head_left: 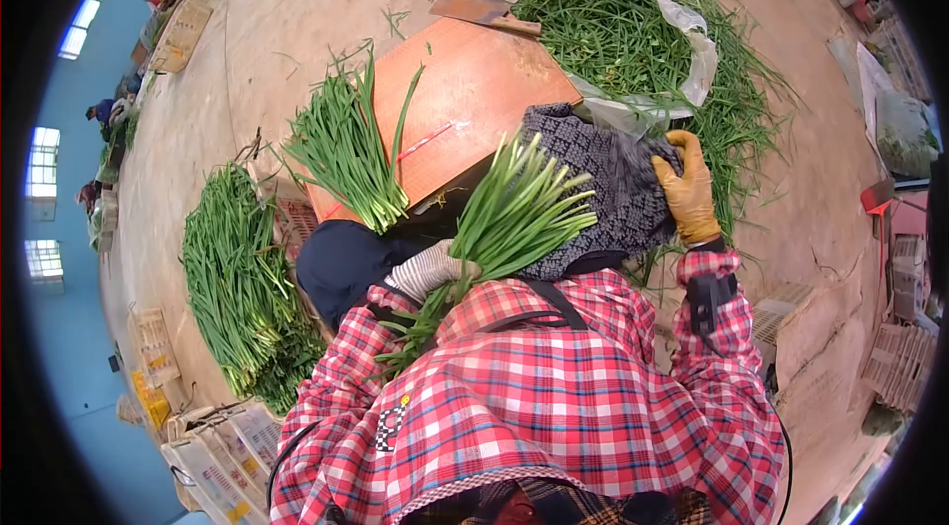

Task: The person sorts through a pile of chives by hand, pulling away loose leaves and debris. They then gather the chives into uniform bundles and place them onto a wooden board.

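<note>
My left hand (433,270), in a striped knit glove, is closed around a bunch of green chives (519,209). The pale cut ends fan out to the upper right, over my lap, and the leaves trail down against my sleeve. My right hand (689,189), in a yellow rubber glove, is at the right edge of the dark patterned cloth (603,189) over my leg. Its curled fingers are apart, with nothing plainly held. Another chive bunch (351,144) lies on the left part of the orange board (474,70), beside a red-and-white strip (425,142).
A cleaver (484,13) rests at the board's far edge. Beyond it, loose green leaves (603,31) fill and surround a clear plastic bag (704,60). A large chive pile (232,278) stands at left. Crates (222,456) are at lower left.
</note>
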### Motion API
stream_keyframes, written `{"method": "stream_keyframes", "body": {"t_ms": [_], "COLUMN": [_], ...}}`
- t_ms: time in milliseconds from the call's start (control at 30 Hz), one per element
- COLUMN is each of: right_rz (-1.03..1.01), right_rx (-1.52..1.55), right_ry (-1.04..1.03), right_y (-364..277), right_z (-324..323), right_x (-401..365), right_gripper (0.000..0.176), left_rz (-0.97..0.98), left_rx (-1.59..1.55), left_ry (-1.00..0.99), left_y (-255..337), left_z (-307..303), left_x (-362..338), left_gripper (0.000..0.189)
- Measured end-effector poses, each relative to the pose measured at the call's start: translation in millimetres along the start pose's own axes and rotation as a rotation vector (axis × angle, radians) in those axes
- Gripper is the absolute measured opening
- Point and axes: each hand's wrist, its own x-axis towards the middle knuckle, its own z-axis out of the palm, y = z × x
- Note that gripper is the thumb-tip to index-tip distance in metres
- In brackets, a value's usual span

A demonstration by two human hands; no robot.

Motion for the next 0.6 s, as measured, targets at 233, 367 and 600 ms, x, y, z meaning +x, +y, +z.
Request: {"method": "stream_keyframes", "body": {"t_ms": [233, 367, 600], "right_rz": [-0.449, -0.404, -0.173], "right_rx": [-0.334, -0.272, -0.329], "right_ry": [-0.534, -0.475, -0.365], "right_y": [-39, -35, 27], "right_z": [90, 84, 26], "right_x": [-14, -7, 0], "right_gripper": [0.028, 0.036, 0.03], "left_rz": [0.075, -0.096, -0.02], "left_rx": [0.16, 0.13, 0.003], "left_ry": [0.111, 0.144, 0.187], "left_y": [16, 24, 10], "left_z": [28, 30, 11], "left_x": [1, -9, -62], "left_gripper": [0.023, 0.032, 0.034]}}
